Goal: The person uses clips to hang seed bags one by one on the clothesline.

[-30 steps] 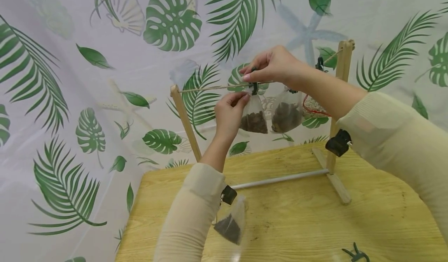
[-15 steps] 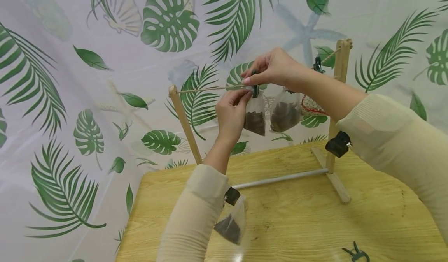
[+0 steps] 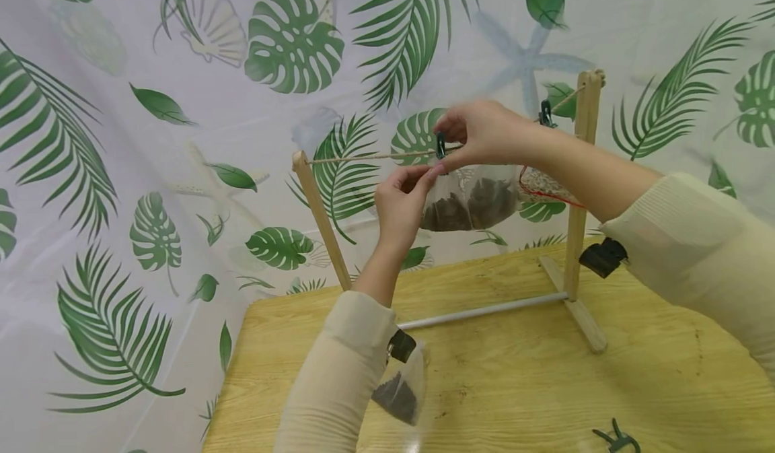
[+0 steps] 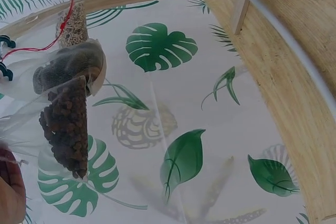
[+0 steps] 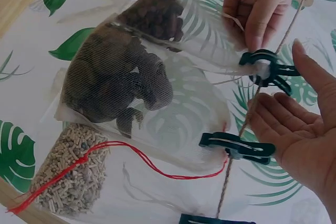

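A string runs between the two posts of a wooden rack (image 3: pixel 578 170), and several green clips pin bags to it. My right hand (image 3: pixel 453 149) is at the leftmost clip (image 3: pixel 440 146). In the right wrist view its thumb and fingers (image 5: pixel 273 121) are spread around this clip (image 5: pixel 268 69) without squeezing it. Just below, my left hand (image 3: pixel 420 174) pinches the top of a clear bag of brown pellets (image 3: pixel 445 211). A mesh bag of dark pieces (image 3: pixel 493 200) hangs beside it. Further right hangs a bag of pale pellets (image 3: pixel 541 184) with a red cord.
The rack stands on a wooden table (image 3: pixel 545 386) with a grey rod (image 3: pixel 484 310) between its feet. A clear bag with dark contents (image 3: pixel 399 389) lies by my left sleeve. A loose green clip (image 3: pixel 614 436) sits at the front right. Leaf-print cloth (image 3: pixel 181 170) hangs behind.
My right hand has let go of the clip and shifted slightly right. The hanging bags have swung and tilted to the right. My left hand stays at the bag's top.
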Motion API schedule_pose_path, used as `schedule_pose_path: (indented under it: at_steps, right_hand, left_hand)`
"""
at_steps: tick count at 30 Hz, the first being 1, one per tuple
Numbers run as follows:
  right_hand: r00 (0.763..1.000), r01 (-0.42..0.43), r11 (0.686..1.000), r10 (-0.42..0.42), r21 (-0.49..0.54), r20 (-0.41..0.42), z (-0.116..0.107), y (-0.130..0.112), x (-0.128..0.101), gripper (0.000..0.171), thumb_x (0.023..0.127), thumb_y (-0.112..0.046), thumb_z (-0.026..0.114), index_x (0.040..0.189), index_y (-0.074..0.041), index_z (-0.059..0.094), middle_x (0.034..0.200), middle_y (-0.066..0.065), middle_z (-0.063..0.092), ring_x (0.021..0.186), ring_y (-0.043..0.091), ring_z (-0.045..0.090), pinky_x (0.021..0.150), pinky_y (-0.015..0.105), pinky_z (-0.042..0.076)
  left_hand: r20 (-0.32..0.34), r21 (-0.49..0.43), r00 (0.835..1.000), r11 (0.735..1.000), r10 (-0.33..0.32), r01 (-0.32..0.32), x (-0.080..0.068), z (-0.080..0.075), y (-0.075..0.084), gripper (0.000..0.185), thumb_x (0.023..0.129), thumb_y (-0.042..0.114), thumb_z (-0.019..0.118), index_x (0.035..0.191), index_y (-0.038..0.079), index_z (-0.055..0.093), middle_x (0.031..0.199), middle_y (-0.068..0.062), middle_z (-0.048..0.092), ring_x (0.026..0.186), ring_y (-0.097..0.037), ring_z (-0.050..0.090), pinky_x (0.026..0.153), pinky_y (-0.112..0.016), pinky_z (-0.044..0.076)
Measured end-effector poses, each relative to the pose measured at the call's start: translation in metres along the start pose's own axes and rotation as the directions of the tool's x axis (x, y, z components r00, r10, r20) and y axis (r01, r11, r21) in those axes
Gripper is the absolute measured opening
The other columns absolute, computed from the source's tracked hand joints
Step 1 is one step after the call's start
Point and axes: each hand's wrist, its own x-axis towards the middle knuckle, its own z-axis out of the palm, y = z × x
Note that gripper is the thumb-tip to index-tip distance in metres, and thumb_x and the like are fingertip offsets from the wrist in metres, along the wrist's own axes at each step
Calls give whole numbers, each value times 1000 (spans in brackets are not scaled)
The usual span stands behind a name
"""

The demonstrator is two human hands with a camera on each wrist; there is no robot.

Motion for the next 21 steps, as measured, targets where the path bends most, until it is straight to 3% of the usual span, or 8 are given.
schedule_pose_path:
  at_steps: [6, 10, 15, 21]
  right_hand:
    - [999, -14, 994, 10, -112, -34, -1, -7, -20, 68, 80, -33, 77, 131, 2, 48, 132, 20, 53, 124, 35, 48, 100, 49, 40]
    - [995, 47, 983, -61, -177, -75, 6, -11, -36, 58, 80, -30, 77, 123, 2, 54, 125, 20, 59, 119, 34, 54, 96, 48, 44]
    - [987, 114, 962, -138, -249, -80, 17, -13, -53, 47, 80, -28, 76, 115, 0, 60, 115, 17, 66, 107, 32, 62, 86, 46, 50]
    - [977, 181, 939, -205, -292, -54, 30, -4, -66, 45, 78, -32, 77, 110, -2, 64, 106, 14, 69, 96, 29, 66, 79, 43, 53]
  left_hand:
    - [-16, -10, 999, 1000, -28, 28, -5, -7, -6, 22, 87, 20, 69, 97, 1, 70, 93, -12, 69, 76, -6, 61, 69, -18, 49]
    - [-19, 49, 999, 998, -46, 47, -10, -17, -12, 21, 86, 24, 71, 93, 3, 72, 87, -8, 69, 74, -8, 61, 66, -19, 49]
    - [65, 145, 992, 985, -104, 93, -18, -28, -16, 23, 86, 28, 71, 91, 6, 72, 85, -7, 70, 74, -11, 62, 66, -21, 49]
    - [180, 218, 963, 963, -199, 158, -38, -41, -24, 24, 87, 32, 69, 92, 8, 72, 87, -4, 69, 77, -12, 62, 68, -24, 50]
